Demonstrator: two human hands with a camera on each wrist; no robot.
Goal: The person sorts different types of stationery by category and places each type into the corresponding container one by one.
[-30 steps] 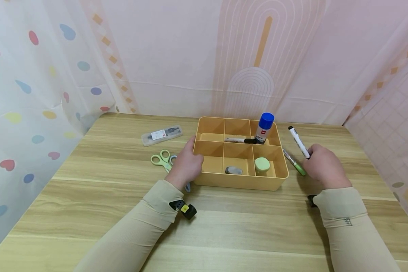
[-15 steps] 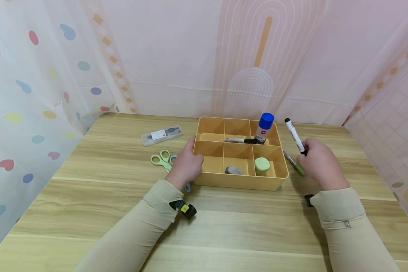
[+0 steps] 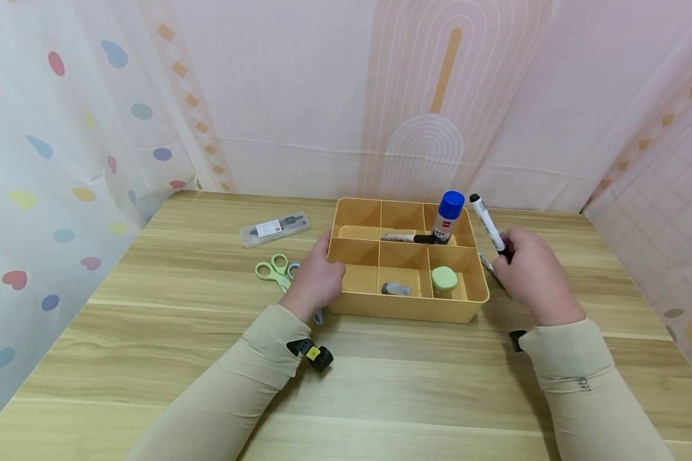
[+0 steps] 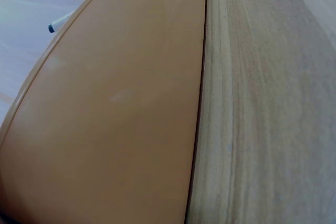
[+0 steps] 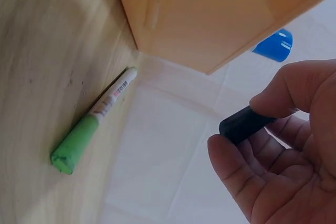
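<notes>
My left hand [image 3: 314, 278] holds the left wall of a yellow-orange divided storage box [image 3: 403, 310]. In the left wrist view the box's side wall [image 4: 121, 98] fills much of the picture, and no fingers show. To the right of the box, my right hand [image 3: 536, 275] pinches a white marker [image 3: 487, 221] by its black cap; the marker tilts up and left, near the box's back right corner. The right wrist view shows that cap [image 5: 244, 124] between thumb and fingers. Below the hand, a green-capped marker [image 5: 84, 137] lies on the table beside the box.
Inside the box are a blue-capped glue bottle [image 3: 446, 218], a black-capped marker [image 3: 400, 237], a small grey object [image 3: 396, 289] and a pale green, rounded item [image 3: 444, 278]. Green scissors [image 3: 275, 272], blue-handled scissors [image 3: 318, 317] and a clear compass case [image 3: 273, 228] lie left of it.
My right hand has moved left and slightly away from me, bringing the white marker closer to the box. The left hand and box have stayed in place.
</notes>
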